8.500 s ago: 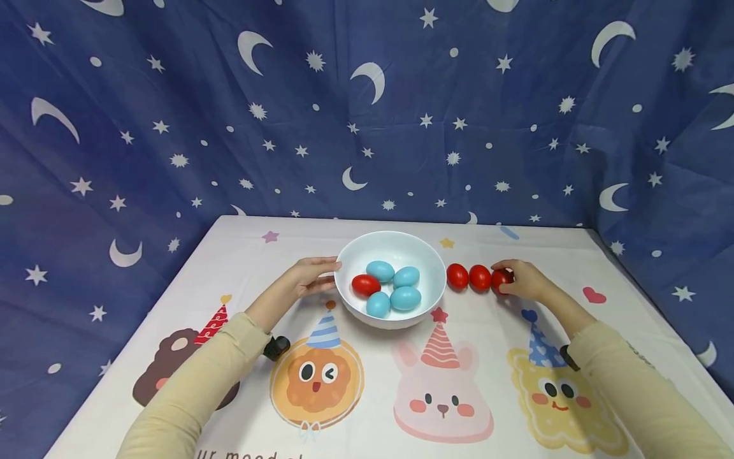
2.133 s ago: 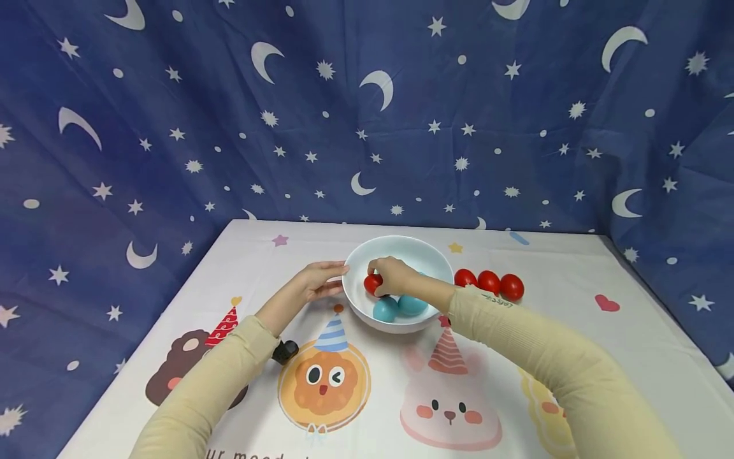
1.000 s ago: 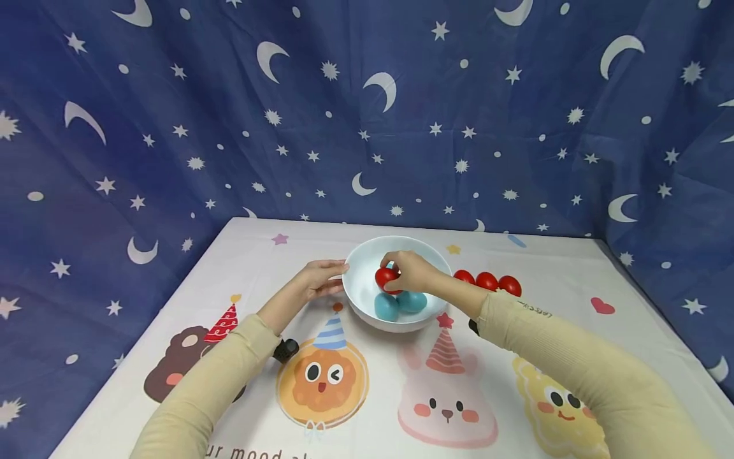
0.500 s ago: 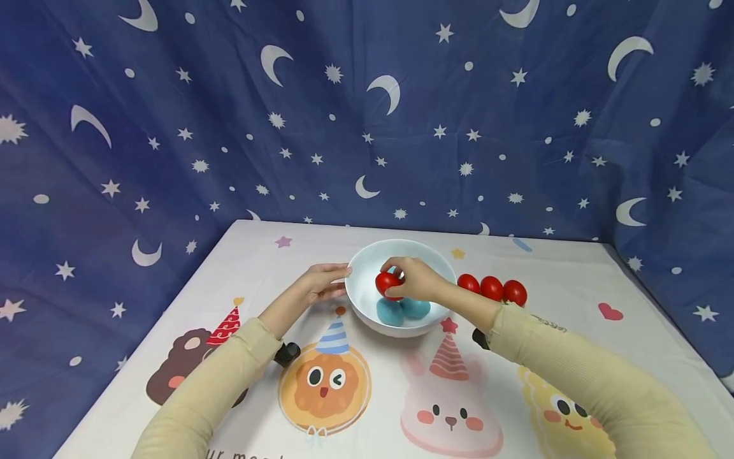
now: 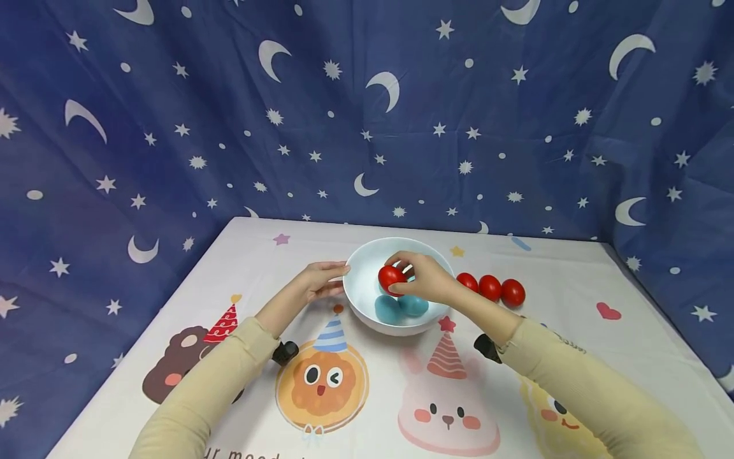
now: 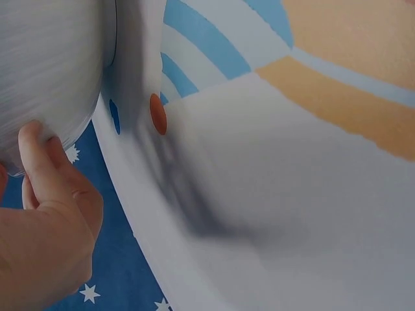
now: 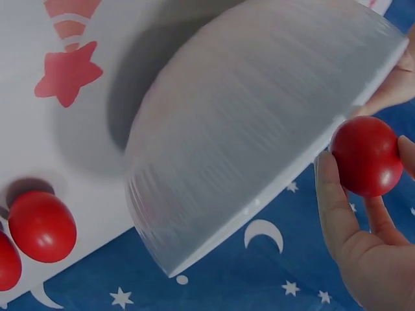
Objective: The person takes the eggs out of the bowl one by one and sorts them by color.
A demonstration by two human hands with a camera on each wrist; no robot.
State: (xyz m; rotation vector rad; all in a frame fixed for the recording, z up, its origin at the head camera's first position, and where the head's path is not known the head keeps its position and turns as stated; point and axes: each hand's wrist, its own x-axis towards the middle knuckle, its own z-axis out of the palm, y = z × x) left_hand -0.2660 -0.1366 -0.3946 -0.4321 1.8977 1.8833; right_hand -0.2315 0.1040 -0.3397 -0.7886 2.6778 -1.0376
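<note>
Cartoon-print tabletop (image 5: 355, 395), white bowl (image 5: 362, 299) at centre. Right hand (image 5: 427, 280) fingers pinch a red egg (image 5: 390, 276) above the bowl; left hand (image 5: 314, 284) fingers rest straight against its left wall. Best lifted clear of the rim, bowl steadied.

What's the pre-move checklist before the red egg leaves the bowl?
1. Grip: right hand pinches red egg between fingers and thumb: ok.
2. Egg lifted off the blue eggs: ok.
3. Bowl steadied: left hand touches its rim: ok.
4. Egg above rim height: cannot tell.
5. Drop zone: three red eggs in a row right of the bowl, bare tablecloth past them: ok.
</note>
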